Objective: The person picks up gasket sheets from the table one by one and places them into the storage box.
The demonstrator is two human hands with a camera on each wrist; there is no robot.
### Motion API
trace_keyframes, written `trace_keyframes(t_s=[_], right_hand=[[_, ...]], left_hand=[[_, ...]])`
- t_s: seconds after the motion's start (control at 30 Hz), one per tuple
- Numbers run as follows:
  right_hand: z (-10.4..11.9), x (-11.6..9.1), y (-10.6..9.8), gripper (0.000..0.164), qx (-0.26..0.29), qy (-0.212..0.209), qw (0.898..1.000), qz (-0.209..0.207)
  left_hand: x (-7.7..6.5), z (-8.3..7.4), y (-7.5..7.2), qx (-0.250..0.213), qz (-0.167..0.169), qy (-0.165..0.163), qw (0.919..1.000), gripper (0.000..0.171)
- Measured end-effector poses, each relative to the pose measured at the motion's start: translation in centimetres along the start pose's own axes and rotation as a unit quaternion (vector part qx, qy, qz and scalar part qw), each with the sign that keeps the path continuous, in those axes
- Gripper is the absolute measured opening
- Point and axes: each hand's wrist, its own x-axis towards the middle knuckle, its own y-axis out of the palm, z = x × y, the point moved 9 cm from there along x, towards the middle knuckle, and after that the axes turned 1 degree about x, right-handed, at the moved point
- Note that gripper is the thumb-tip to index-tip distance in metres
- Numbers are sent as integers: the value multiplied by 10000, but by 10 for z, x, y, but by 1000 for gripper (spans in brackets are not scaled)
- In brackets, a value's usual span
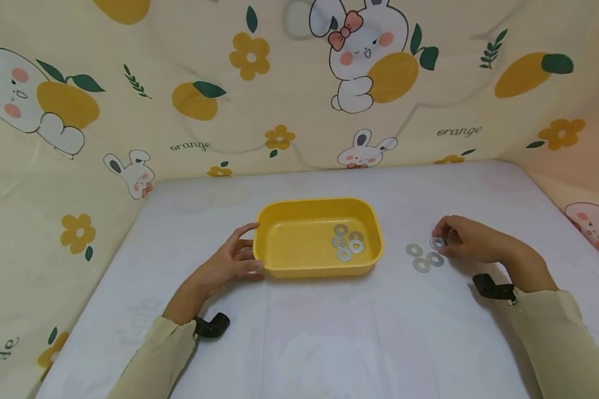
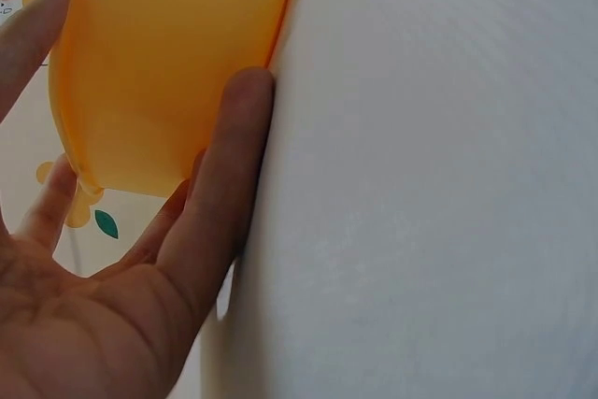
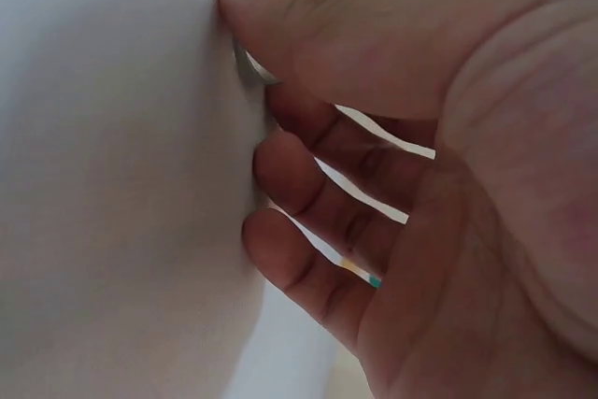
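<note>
A shallow yellow plastic tray (image 1: 292, 238) rests on the white table, with several flat metal washers (image 1: 344, 254) lying in its right half. My left hand (image 1: 229, 257) holds the tray's left end, its fingers and thumb spread along the rim and outer wall; the left wrist view shows a fingertip (image 2: 248, 91) against the wall low by the table. To the right of the tray, my right hand (image 1: 471, 238) pinches a washer (image 1: 437, 243) between thumb and fingers, close over the table. Three more washers (image 1: 421, 265) lie beside those fingertips.
White cloth covers the table (image 1: 319, 338). A cream curtain (image 1: 289, 100) printed with rabbits and oranges stands along the back and left, and more of it borders the right side. Each wrist carries a black camera mount (image 1: 212, 325).
</note>
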Motion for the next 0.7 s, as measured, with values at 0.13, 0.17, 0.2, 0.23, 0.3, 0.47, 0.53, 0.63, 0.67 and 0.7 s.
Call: trace_keyframes(t_s=[0.13,0.17,0.2,0.23,0.3,0.47,0.53,0.63,0.67,0.7], right_hand=[[2,2,-1,31,72,-21,9999,-106],[1,2,-1,31,86,-11,9999,-127],[1,2,0,32,124,-17,9998,-146],[1,2,1,31,130,-8,9998,-165],[-1,3,2,31,126,73,9998,-164],[-4,6,2,37,16,248,9995,-180],[-5,7,2,39,-1,316,9994,-169],[-6,7,2,42,-5,400,9991,-127],[-6,7,2,42,-11,429,9990,-125],[-5,7,3,42,-24,451,9989,-121]], left_hand=[[-1,0,-1,-5,21,10,10000,90],[-1,0,-1,3,37,17,10000,91],[-1,1,-2,12,36,9,10000,91],[-1,1,-2,18,27,-10,10000,91],[-1,2,-2,18,31,-17,10000,91],[-1,1,-1,-19,54,24,10000,91],[-1,0,0,-27,60,34,10000,91],[-1,-1,0,-23,66,22,10000,92],[-1,-1,0,-19,67,20,10000,92],[-1,-2,0,-12,70,21,10000,92]])
